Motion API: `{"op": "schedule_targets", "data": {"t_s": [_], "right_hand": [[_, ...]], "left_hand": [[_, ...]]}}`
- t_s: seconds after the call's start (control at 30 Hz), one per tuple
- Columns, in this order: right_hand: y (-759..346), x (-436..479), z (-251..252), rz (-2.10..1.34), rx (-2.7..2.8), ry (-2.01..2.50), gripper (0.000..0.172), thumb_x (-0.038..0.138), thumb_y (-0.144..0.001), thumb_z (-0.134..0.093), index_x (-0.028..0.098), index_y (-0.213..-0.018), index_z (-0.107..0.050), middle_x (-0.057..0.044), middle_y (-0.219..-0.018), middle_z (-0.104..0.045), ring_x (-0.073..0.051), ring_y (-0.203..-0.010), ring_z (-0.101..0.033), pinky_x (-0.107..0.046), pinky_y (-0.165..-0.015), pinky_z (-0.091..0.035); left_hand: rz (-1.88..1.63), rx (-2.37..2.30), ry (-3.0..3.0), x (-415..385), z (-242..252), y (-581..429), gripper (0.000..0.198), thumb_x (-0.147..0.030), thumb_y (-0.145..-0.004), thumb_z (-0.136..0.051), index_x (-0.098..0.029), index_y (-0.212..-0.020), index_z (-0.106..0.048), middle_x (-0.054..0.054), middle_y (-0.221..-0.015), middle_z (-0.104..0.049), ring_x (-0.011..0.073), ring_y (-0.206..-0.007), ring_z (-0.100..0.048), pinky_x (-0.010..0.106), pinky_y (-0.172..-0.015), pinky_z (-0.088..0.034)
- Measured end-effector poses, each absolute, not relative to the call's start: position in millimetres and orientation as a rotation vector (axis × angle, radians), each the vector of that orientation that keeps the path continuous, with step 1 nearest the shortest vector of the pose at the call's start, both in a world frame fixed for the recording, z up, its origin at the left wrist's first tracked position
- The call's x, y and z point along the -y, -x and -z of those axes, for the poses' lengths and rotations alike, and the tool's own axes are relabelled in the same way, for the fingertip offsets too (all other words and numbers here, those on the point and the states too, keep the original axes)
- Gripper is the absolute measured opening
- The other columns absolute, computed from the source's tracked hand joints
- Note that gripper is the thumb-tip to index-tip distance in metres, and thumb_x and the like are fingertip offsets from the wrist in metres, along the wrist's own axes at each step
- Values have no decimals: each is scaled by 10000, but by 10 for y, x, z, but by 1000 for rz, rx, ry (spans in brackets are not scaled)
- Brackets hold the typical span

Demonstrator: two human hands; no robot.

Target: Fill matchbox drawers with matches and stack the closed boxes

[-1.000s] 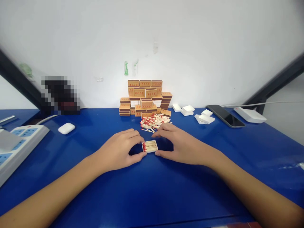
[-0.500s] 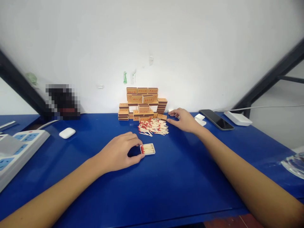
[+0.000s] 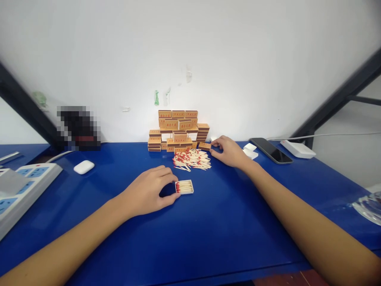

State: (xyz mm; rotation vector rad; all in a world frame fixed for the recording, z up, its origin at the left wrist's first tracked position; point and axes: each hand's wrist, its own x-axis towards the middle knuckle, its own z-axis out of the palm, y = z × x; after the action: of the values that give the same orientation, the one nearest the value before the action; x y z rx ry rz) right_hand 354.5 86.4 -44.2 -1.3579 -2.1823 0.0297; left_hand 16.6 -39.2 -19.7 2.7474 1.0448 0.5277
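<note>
My left hand (image 3: 153, 190) grips the left end of a white matchbox tray (image 3: 190, 192) between thumb and fingers. Red-tipped matches (image 3: 185, 186) lie side by side inside it, heads to the left. Farther back, my right hand (image 3: 228, 151) has its thumb and fingers closed on the right end of a brown and yellow matchbox sleeve (image 3: 204, 146), low at the table. A heap of loose matches (image 3: 193, 159) lies just left of and in front of that hand. Behind it rises a stack of matchboxes (image 3: 178, 125) against the wall.
On the right are white tray pieces (image 3: 250, 153), a black phone (image 3: 270, 150), a white box (image 3: 297, 149) and a clear plastic object (image 3: 369, 206). On the left lie a white earphone case (image 3: 84, 167) and a power strip (image 3: 29, 198) on the blue table (image 3: 190, 238).
My right hand has closed on the matchbox sleeve by the heap, and the sleeve has shifted slightly right and turned. My left hand with the tray has hardly moved.
</note>
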Motion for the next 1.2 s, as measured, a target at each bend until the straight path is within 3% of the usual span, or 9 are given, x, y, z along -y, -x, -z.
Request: {"op": "schedule_targets", "data": {"t_s": [0.2,0.3,0.4,0.7,0.83,0.97,1.2], "right_hand": [[-3606,-752,300,-9,2157,1343,187,313,-821,-676,183,-956,-663,-73,-914,-612,-233,-797,-593,-386,-753,-485],[-3523,-547,167,-55,2152,1237,201,307,-839,-698,195,-999,-653,-46,-907,-594,-203,-767,-572,-360,-729,-472],[-3283,-229,59,-167,2237,1106,200,307,-879,-712,217,-1046,-648,-20,-884,-561,-185,-755,-556,-332,-697,-459],[-2827,201,94,-421,2385,860,244,200,-900,-715,237,-1112,-601,-34,-1053,-584,-166,-842,-563,-306,-748,-478],[-2893,170,100,-490,2388,926,333,342,-942,-734,249,-1236,-609,-54,-1106,-616,-189,-893,-586,-318,-756,-488],[-2942,166,92,-639,2495,988,501,546,-841,-828,251,-1216,-674,-56,-1066,-646,-215,-897,-601,-343,-756,-502],[-2981,138,61,-679,2505,914,199,377,-890,-773,229,-1001,-701,-20,-906,-678,-182,-821,-597,-324,-727,-484]], "left_hand": [[-557,-1060,-2726,384,194,-151,371,-473,-982,-663,-204,-1236,-693,65,-1076,-715,247,-1010,-665,417,-876,-567],[-685,-1115,-2685,366,152,-125,517,-532,-966,-678,-201,-1362,-633,78,-1119,-710,262,-1041,-660,450,-916,-568],[-870,-1179,-2661,329,116,-93,543,-513,-962,-696,-205,-1400,-604,85,-1169,-703,265,-1078,-645,474,-968,-555],[-868,-1046,-2669,232,118,-50,352,-478,-928,-762,-258,-1200,-726,68,-1232,-671,261,-1187,-582,453,-1053,-502],[-866,-1083,-2617,226,78,-43,314,-466,-936,-747,-258,-1170,-733,60,-1200,-691,256,-1158,-598,457,-1032,-511],[-846,-1169,-2611,173,54,14,332,-487,-928,-743,-261,-1172,-747,62,-1189,-711,269,-1157,-608,472,-1029,-517],[-779,-1199,-2580,94,75,78,368,-525,-918,-739,-275,-1188,-756,48,-1151,-751,262,-1109,-638,440,-977,-531]]}}
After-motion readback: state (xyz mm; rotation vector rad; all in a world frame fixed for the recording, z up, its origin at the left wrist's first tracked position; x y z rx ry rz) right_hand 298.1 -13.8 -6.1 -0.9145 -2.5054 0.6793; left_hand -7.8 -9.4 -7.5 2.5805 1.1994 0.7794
